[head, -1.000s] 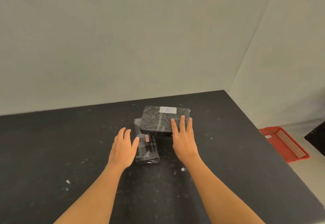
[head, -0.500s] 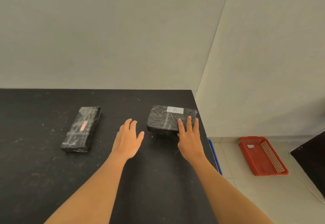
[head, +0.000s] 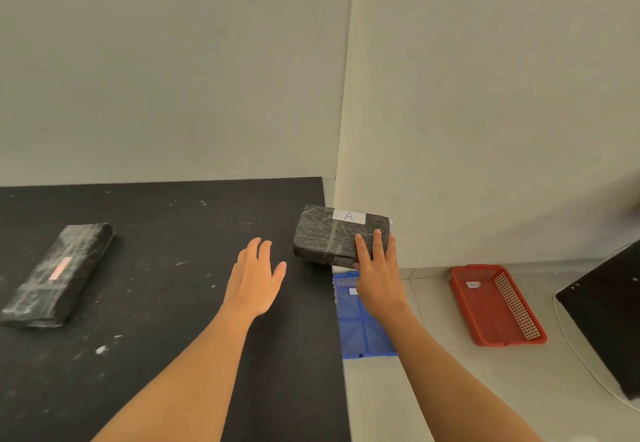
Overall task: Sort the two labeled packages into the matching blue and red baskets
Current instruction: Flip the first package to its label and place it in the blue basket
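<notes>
A black wrapped package (head: 327, 235) with a white "A" label hangs in the air over the right edge of the black table (head: 166, 303). My right hand (head: 377, 268) grips its near right corner, fingers on top. My left hand (head: 254, 273) hovers flat above the table, fingers apart, holding nothing, just left of that package. A second, longer black package (head: 59, 273) with a reddish label lies on the table at the left. On the floor right of the table sit a blue basket (head: 356, 323), partly hidden by my right arm, and a red basket (head: 495, 303) further right.
A grey wall stands behind the table and meets a side wall at the corner. A dark object (head: 609, 317) stands on the floor at the far right, with a white cable (head: 581, 358) running beside it. Each basket carries a small white tag.
My right hand has carried the "A" package rightward, off the other package and past the table's edge. The view has swung right, bringing the blue basket into sight. My left hand stays empty.
</notes>
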`<act>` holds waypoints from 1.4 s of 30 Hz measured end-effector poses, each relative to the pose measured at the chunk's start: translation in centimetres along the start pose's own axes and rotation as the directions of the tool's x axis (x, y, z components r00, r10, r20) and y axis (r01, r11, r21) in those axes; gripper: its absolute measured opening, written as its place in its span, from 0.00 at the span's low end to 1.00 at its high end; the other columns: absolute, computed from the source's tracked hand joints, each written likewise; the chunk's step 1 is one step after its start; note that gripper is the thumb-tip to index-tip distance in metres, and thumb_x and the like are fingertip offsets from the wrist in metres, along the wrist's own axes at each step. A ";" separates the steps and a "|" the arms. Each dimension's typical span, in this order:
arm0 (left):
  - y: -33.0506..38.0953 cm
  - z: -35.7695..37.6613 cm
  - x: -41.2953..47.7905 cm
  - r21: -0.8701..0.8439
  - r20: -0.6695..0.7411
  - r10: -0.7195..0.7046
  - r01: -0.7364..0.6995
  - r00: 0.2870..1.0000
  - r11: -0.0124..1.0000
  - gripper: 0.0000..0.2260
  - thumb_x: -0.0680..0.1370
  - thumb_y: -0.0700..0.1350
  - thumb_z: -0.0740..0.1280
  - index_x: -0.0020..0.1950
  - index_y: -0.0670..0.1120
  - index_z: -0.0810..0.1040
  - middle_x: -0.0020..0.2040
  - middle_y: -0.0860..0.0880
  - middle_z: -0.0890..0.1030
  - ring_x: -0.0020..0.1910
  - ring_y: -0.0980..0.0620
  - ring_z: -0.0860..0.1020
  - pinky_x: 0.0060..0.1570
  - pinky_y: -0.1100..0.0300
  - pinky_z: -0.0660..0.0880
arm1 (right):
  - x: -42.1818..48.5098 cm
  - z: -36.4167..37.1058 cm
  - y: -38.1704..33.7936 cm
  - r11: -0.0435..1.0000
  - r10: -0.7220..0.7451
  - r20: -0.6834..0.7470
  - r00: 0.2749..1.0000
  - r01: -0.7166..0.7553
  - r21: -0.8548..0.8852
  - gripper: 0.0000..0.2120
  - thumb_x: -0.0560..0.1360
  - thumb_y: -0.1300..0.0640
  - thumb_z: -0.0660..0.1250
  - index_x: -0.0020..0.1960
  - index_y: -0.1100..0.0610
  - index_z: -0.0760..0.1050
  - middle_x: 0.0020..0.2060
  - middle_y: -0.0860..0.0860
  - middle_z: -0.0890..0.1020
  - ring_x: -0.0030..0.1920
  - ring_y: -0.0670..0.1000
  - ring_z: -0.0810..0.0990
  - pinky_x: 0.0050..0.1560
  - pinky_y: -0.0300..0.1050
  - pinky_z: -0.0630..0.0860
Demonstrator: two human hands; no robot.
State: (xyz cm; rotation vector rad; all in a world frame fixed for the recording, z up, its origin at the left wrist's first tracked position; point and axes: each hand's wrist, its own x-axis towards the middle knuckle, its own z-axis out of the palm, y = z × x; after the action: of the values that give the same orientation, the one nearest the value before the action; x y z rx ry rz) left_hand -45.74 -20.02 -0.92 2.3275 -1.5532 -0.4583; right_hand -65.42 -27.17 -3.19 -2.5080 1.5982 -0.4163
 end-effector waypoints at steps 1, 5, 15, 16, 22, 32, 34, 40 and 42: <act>1.5 1.1 0.2 -0.006 -0.004 -0.007 0.007 1.000 1.000 0.25 0.80 0.51 0.57 0.73 0.42 0.57 0.76 0.42 0.57 0.74 0.44 0.58 0.71 0.49 0.62 | 0.3 0.1 1.9 1.000 -0.004 0.004 1.000 0.004 -0.010 0.34 0.65 0.70 0.74 0.68 0.65 0.67 0.66 0.72 0.69 0.66 0.77 0.64 0.58 0.66 0.73; 8.4 5.6 1.0 -0.060 -0.039 -0.038 0.036 0.999 0.998 0.25 0.80 0.50 0.57 0.73 0.41 0.56 0.76 0.41 0.57 0.74 0.43 0.58 0.71 0.50 0.61 | 1.6 0.2 9.9 0.996 -0.039 0.105 0.994 0.047 -0.073 0.37 0.59 0.70 0.78 0.65 0.65 0.70 0.62 0.72 0.73 0.62 0.78 0.69 0.51 0.67 0.77; 19.7 15.9 2.7 -0.076 0.108 -0.052 0.061 0.993 0.995 0.25 0.80 0.50 0.56 0.73 0.39 0.57 0.74 0.40 0.61 0.73 0.43 0.59 0.72 0.52 0.59 | 2.4 1.8 25.0 0.988 -0.036 0.254 0.966 0.073 -0.137 0.35 0.57 0.72 0.77 0.63 0.66 0.72 0.60 0.72 0.75 0.59 0.78 0.71 0.47 0.68 0.77; 19.7 17.1 3.1 -0.067 0.129 -0.060 0.069 0.990 0.995 0.25 0.80 0.50 0.56 0.73 0.39 0.57 0.74 0.40 0.60 0.74 0.43 0.58 0.72 0.52 0.59 | 2.4 2.5 25.8 0.988 -0.035 0.276 0.961 0.075 -0.136 0.34 0.59 0.72 0.76 0.64 0.65 0.72 0.61 0.72 0.74 0.60 0.78 0.70 0.49 0.68 0.77; 17.3 25.4 7.2 -0.039 0.205 -0.124 0.135 0.971 0.990 0.23 0.80 0.49 0.57 0.72 0.40 0.58 0.73 0.41 0.63 0.72 0.44 0.62 0.70 0.52 0.63 | 3.1 11.5 28.4 0.993 0.005 0.408 0.913 0.045 -0.113 0.39 0.52 0.67 0.81 0.62 0.63 0.74 0.59 0.70 0.77 0.58 0.75 0.74 0.47 0.61 0.80; 2.9 52.0 17.5 0.027 0.169 -0.222 0.221 0.960 0.975 0.22 0.79 0.50 0.57 0.70 0.42 0.62 0.69 0.43 0.67 0.67 0.45 0.66 0.67 0.50 0.68 | 5.4 44.4 33.4 0.977 -0.112 0.460 0.881 0.183 -0.111 0.39 0.47 0.60 0.84 0.57 0.60 0.79 0.54 0.66 0.82 0.55 0.70 0.79 0.46 0.58 0.80; 0.1 56.8 19.0 0.046 0.174 -0.242 0.238 0.954 0.970 0.24 0.79 0.51 0.56 0.72 0.41 0.59 0.71 0.42 0.64 0.69 0.44 0.64 0.69 0.50 0.66 | 5.7 49.7 34.7 0.975 -0.107 0.437 0.893 0.180 -0.129 0.39 0.50 0.63 0.82 0.61 0.61 0.77 0.57 0.68 0.79 0.58 0.72 0.76 0.51 0.60 0.79; -4.4 65.2 21.4 0.080 0.160 -0.257 0.247 0.953 0.966 0.25 0.80 0.51 0.54 0.73 0.41 0.56 0.76 0.41 0.57 0.74 0.44 0.57 0.73 0.52 0.58 | 6.2 60.9 36.8 0.991 -0.056 0.517 0.854 0.110 -0.076 0.41 0.50 0.68 0.81 0.62 0.61 0.75 0.60 0.68 0.78 0.60 0.73 0.74 0.49 0.60 0.79; -5.1 66.1 21.5 0.076 0.164 -0.255 0.245 0.953 0.966 0.25 0.80 0.51 0.54 0.73 0.41 0.56 0.76 0.41 0.56 0.74 0.44 0.57 0.73 0.51 0.59 | 6.1 61.8 36.9 0.995 -0.077 0.485 0.871 0.098 -0.017 0.41 0.53 0.72 0.79 0.65 0.61 0.73 0.63 0.69 0.74 0.63 0.74 0.70 0.53 0.63 0.77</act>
State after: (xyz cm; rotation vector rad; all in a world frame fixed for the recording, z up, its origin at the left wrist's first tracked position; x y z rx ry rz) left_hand -61.80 -43.00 -64.77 2.6023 -1.3601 -0.7036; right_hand -76.14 -50.35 -70.74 -2.4505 1.3057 0.2328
